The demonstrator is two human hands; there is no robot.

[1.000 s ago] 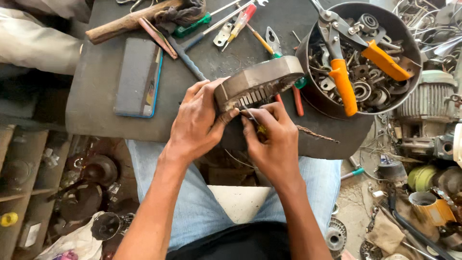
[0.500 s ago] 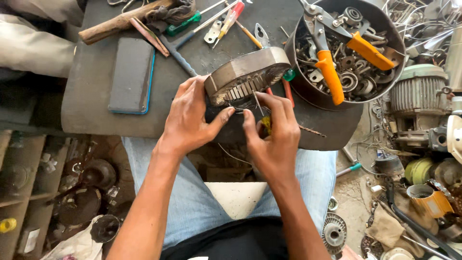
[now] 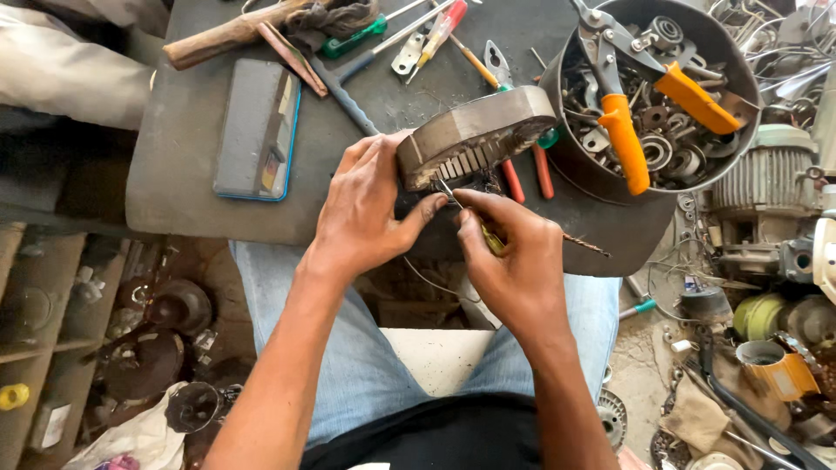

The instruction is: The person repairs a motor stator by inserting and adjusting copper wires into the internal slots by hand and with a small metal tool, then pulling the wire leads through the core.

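- so the person's left hand (image 3: 370, 209) is wrapped round the near edge of a grey metal stator (image 3: 475, 135), thumb underneath and fingers curled up over its side, tipping it on edge just above the middle of the frame
- right hand (image 3: 514, 261) is pinched tight on a thin yellow-handled tool (image 3: 475, 222), tip poking into the slotted underside of the stator
- all this sits at the front edge of a dark worktable (image 3: 192, 196), right over the person's knees
- upper right: a round black tub (image 3: 570, 161) full of bearings and rings, with orange-handled snips (image 3: 623, 109) lying across the top
- upper left: a grey sharpening block (image 3: 257, 126), flat on the table, well apart from the hands
- along the top edge there's a wooden-handled hammer (image 3: 231, 35) and a scatter of screwdrivers (image 3: 435, 35)
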